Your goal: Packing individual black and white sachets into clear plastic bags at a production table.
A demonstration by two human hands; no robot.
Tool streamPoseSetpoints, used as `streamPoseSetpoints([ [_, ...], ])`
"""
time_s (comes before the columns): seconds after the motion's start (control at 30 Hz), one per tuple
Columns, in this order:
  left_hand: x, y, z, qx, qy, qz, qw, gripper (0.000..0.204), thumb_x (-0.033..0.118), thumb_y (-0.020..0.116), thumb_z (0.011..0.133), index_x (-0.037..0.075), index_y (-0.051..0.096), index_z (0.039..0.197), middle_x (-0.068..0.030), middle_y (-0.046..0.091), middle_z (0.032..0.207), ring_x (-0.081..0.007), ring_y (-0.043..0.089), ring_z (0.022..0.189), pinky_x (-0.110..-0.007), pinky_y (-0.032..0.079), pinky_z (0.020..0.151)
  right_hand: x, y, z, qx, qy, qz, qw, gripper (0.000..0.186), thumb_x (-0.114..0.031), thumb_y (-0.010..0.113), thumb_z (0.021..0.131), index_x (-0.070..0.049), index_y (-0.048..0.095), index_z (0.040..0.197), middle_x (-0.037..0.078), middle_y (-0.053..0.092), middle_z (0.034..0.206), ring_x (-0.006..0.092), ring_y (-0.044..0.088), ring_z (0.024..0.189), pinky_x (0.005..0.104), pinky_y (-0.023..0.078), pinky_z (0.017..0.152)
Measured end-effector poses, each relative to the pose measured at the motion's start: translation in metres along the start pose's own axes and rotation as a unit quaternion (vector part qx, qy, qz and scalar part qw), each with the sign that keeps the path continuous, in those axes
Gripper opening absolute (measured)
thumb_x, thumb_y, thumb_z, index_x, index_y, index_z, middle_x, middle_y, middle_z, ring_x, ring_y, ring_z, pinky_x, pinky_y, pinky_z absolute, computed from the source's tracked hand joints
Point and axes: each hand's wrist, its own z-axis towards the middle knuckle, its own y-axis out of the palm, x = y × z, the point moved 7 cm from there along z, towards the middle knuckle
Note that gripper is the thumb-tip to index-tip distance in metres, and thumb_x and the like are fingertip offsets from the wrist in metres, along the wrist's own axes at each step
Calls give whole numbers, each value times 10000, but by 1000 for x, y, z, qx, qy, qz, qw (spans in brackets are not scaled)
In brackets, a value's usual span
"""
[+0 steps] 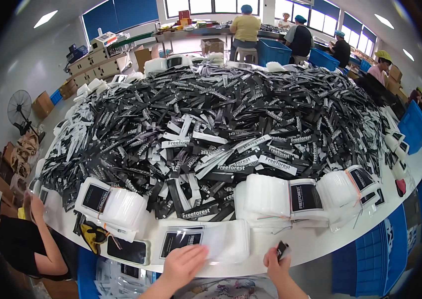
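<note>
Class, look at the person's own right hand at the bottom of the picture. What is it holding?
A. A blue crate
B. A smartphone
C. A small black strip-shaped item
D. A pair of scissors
C: the right hand pinches a small black strip at the table edge, while the left hand rests flat on the stack of clear bags.

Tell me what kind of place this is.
Likely a packing workshop: a huge pile of black and white strips covers the table, bundled clear bags line its edge, and blue crates stand by seated workers.
</note>
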Motion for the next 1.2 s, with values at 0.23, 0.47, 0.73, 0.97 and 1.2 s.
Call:
streamPoseSetpoints([
  [0.23, 61, 60, -24, -32, 200, 83, 976, 791, 479, 655, 625, 45, 346, 1210, -127, 266, 1347, -350, 305, 1204, -560, 219, 961, -44, 49, -35, -57, -132, -302, 943, 297, -183, 690, 713, -19, 508, 882, 33, 549, 657, 99, 520, 584, 258, 430, 527],
  [0.47, 50, 20, -4, -10, 54, -25, 998, 834, 384, 704, 571, 22, 321, 1218, -243, 339, 1213, -432, 374, 1051, -535, 310, 823, -42, 85, -61, -217, -75, -223, 948, 196, -129, 617, 771, -38, 569, 938, 97, 591, 792, 214, 537, 649, 266, 429, 614],
  [0.73, 42, 17, -25, -49, 1, -189, 981, 791, 264, 719, 595, 29, 351, 1255, -197, 432, 1150, -381, 450, 984, -454, 363, 813, -45, 92, -62, -283, -116, -195, 932, 191, -125, 677, 704, -28, 589, 844, 106, 533, 645, 179, 500, 569, 291, 396, 531],
  [0.97, 41, 13, -27, -30, 19, -157, 987, 731, 231, 703, 620, 33, 381, 1246, -188, 433, 1162, -373, 450, 990, -431, 365, 827, -27, 89, -54, -362, -134, -311, 869, 215, -195, 695, 706, -50, 575, 811, 54, 576, 681, 163, 550, 581, 281, 445, 541],
  [1.2, 33, 20, -28, -41, -86, -46, 994, 874, 307, 700, 550, -9, 315, 1268, -207, 370, 1205, -388, 380, 1068, -440, 316, 884, -72, 73, -43, -178, -72, 390, 901, 160, -135, 599, 791, -85, 512, 916, 57, 543, 743, 170, 539, 662, 307, 462, 582],
])
